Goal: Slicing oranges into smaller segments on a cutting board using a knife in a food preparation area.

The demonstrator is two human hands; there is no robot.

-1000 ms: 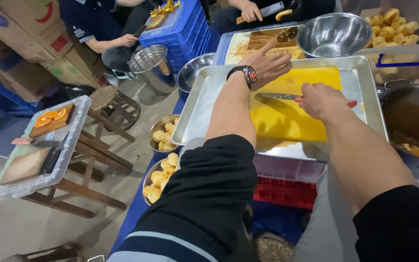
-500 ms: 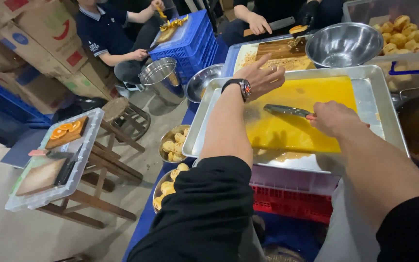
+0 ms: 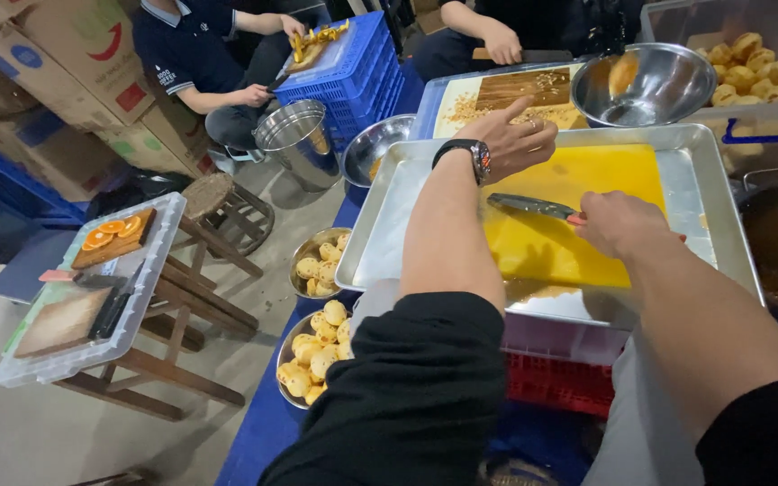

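Note:
A yellow cutting board (image 3: 578, 216) lies in a large steel tray (image 3: 389, 225). My right hand (image 3: 623, 223) grips a knife (image 3: 533, 207) by its red handle, with the blade lying flat over the board and pointing left. My left hand (image 3: 511, 139), with a watch on the wrist, hovers over the tray's far edge, fingers loosely curled and holding nothing. A steel bowl (image 3: 646, 85) stands just behind the tray.
Two bowls of peeled yellow fruit (image 3: 317, 351) sit below the tray on the left. Two other people sit at the back by a blue crate (image 3: 348, 58) and a steel pot (image 3: 299, 139). A plastic tray with wooden boards and orange slices (image 3: 110, 238) rests on stools at left.
The view has shifted and drawn closer. My left hand has lifted slightly toward the tray's far edge. My right hand keeps the knife over the yellow board.

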